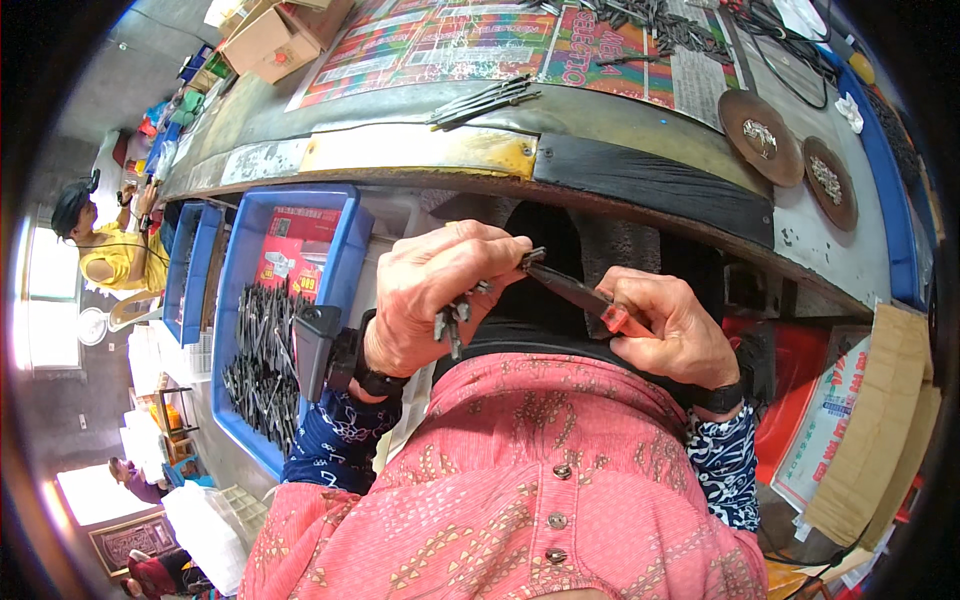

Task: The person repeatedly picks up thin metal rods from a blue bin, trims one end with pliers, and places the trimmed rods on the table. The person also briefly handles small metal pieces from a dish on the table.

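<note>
My left hand [420, 290] is closed round a bunch of thin dark pieces [456, 322], whose ends stick out below the palm and past the thumb. In my right hand [680, 330] is a knife [572, 288] with a dark blade and a red-orange handle. The blade points left, and its tip meets the end of a piece at my left thumb and forefinger; whether it cuts in, I cannot tell. Both hands are above my lap, just in front of the table edge. Many similar dark pieces [262, 360] lie in a blue bin [222, 345] at my left.
On the table [400, 110], a small pile of dark strips [488, 100] lies near the edge, with more farther back. Two brown dishes [735, 115] hold small pale bits at the right. Cardboard [880, 420] stands at the lower right. Another person [120, 240] in yellow works far left.
</note>
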Tool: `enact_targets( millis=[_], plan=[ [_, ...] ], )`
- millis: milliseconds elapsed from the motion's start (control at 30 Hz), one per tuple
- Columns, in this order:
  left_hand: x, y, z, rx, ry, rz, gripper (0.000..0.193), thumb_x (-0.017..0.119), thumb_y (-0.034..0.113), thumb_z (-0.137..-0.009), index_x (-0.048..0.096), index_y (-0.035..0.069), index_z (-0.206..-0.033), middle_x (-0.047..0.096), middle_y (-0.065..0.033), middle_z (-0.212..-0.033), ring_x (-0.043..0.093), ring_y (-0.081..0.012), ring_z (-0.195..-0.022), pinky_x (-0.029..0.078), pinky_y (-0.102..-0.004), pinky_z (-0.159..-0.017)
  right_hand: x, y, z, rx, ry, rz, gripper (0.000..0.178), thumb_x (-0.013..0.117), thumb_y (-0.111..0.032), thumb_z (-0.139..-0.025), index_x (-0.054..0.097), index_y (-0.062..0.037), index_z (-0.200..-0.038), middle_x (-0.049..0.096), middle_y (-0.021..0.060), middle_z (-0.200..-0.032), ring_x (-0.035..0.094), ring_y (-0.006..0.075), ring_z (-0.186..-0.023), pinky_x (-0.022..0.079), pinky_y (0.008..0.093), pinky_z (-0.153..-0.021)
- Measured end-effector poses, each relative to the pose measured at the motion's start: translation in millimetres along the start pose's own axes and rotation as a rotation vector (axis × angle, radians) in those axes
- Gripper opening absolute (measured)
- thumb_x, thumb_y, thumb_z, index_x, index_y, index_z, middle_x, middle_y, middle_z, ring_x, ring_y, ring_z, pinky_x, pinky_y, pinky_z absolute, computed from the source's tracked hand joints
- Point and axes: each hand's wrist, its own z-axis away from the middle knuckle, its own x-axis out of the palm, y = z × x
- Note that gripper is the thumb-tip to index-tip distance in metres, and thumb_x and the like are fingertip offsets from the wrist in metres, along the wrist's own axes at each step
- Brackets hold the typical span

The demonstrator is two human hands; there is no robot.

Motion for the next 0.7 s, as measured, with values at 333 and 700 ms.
enact_targets(
  millis=[333,700],
  plan=[
    [2,-23,-30,-0.106,-0.116,-0.15,0.016,0.066,0.001,-0.085,0.064,0.003,-0.1,0.064,-0.0133,-0.083,0.064,-0.0291,-0.075,0.049,-0.034,-0.069,0,-4,-3,-0.182,0.305,0.275,0.018,0.071,-0.004,-0.072,0.062,0.0011,-0.087,0.059,0.0131,-0.091,0.062,0.0269,-0.092,0.049,0.035,-0.087],
    [-7,-74,-63,-0.577,-0.091,0.222,0.011,0.058,0.013,-0.098,0.059,0.002,-0.096,0.055,-0.0036,-0.07,0.05,-0.0083,-0.059,0.043,-0.0264,-0.057,-2,8,-5,-0.244,0.394,0.37,0.02,0.071,0.0,-0.067,0.064,-0.0005,-0.086,0.062,0.0115,-0.093,0.061,0.0223,-0.085,0.049,0.031,-0.075]
  ],
)
